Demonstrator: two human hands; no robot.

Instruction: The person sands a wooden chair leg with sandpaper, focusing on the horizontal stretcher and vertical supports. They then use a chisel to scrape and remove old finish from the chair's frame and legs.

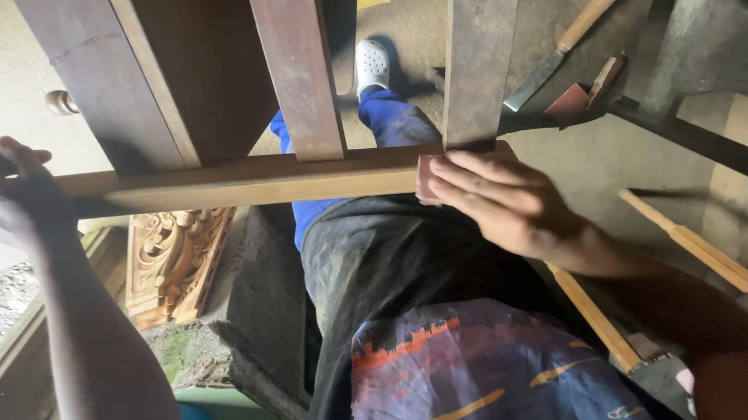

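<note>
Hands (6, 195) (495, 201) grip wooden strip's (258, 184) edges.

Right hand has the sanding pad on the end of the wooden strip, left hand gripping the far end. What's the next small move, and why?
Probably slide the right hand with the sanding pad leftward along the wooden strip. The pad sits at the strip's right end, the bare length runs toward the left hand, which steadies it.

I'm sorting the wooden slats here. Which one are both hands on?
The pale horizontal slat: the left hand grips its left end and the right hand presses a small block against it. The darker boards stand upright, untouched.
</note>
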